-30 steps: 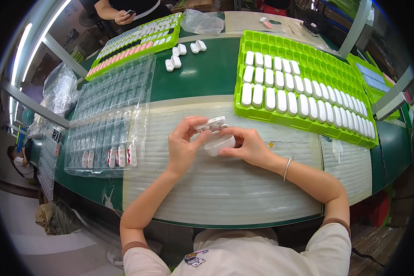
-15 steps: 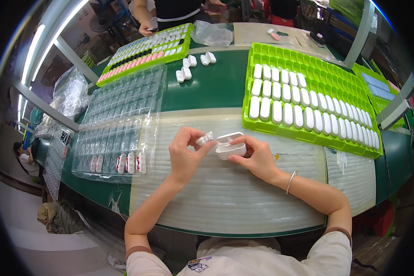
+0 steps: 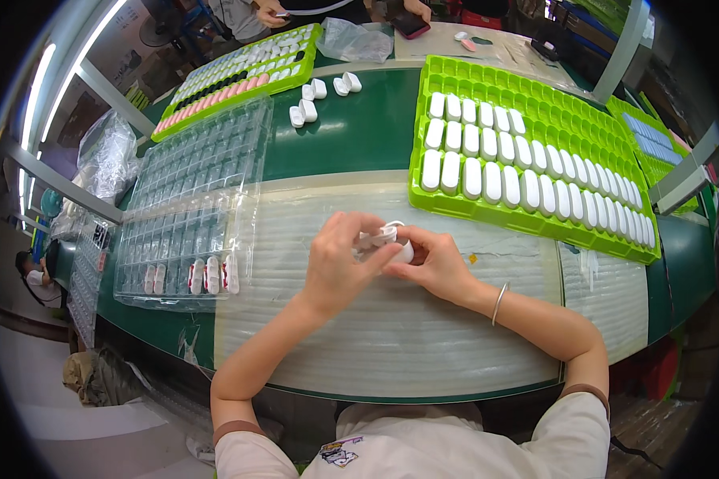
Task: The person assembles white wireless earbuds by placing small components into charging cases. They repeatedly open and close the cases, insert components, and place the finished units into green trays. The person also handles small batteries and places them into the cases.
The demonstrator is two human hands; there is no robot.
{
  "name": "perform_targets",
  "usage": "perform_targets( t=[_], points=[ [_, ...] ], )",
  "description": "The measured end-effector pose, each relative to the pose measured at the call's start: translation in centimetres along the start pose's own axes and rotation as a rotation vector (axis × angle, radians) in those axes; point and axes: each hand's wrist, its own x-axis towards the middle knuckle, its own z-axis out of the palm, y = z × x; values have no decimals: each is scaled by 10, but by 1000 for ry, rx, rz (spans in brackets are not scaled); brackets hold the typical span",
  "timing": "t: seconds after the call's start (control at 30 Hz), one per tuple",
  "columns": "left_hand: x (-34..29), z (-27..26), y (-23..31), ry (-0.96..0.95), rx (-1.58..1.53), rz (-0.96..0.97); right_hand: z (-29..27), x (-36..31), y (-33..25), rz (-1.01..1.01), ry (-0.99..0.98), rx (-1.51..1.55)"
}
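Observation:
Over the padded mat in front of me, my right hand [image 3: 439, 262] grips a white flip-lid earbud case [image 3: 407, 252] with its lid raised. My left hand [image 3: 335, 259] is closed by the case's opening, its fingers pinching a small white piece [image 3: 367, 239]. That piece is partly hidden by the fingers, and I cannot tell how far it sits inside the case. To the left, a clear plastic tray [image 3: 156, 222] holds several small white-and-red parts [image 3: 212, 275] in its near row.
At the right a green tray [image 3: 527, 227] carries rows of white cases [image 3: 491, 182]. Several open white cases [image 3: 303, 113] stand beyond the mat. Another green tray [image 3: 240, 93], with pink, black and white pieces, lies far left. Across the table a person's hand [image 3: 272, 13] holds something small.
My left hand has moved right, bringing the small white piece up to the open case. The view has shifted a little. Across the table, the other person's hands have moved.

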Motion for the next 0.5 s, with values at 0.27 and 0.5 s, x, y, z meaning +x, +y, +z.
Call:
perform_targets(
  t=[0.27, 0.5],
  points=[
    [-4, -13, -17, -14, -18, 119, 4, 0, 6, -37, 11, 98],
    [-11, -7, -7, 151, -178, 5, 7, -1, 8, -222, 74, 100]
  ],
)
